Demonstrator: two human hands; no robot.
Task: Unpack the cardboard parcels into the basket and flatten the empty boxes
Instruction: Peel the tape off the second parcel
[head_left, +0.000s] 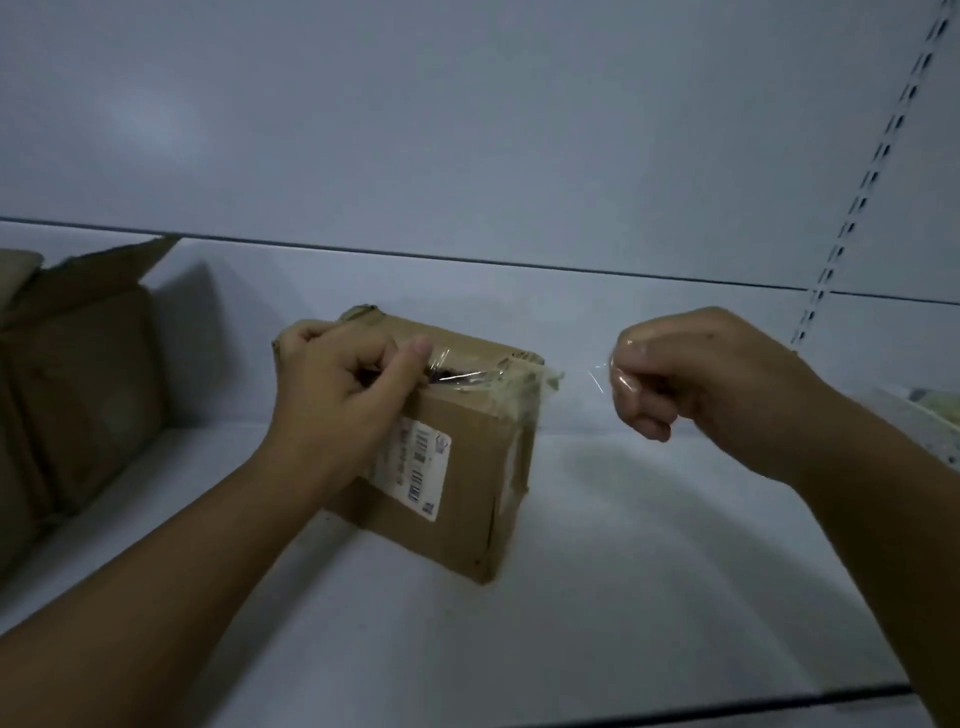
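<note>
A small brown cardboard parcel (467, 478) with a white shipping label stands on the white shelf (649, 545), tilted toward me. My left hand (343, 395) grips its top left edge, thumb pressed at the torn seam where a dark gap shows. A strip of clear packing tape (597, 376) stretches from the parcel's top right corner to my right hand (691, 379), which pinches the tape in a fist, a little to the right of the parcel.
A larger open cardboard box (78, 374) with raised flaps stands at the left on the same shelf. A slotted shelf upright (872, 171) runs up the right. A pale object (935, 410) shows at the right edge.
</note>
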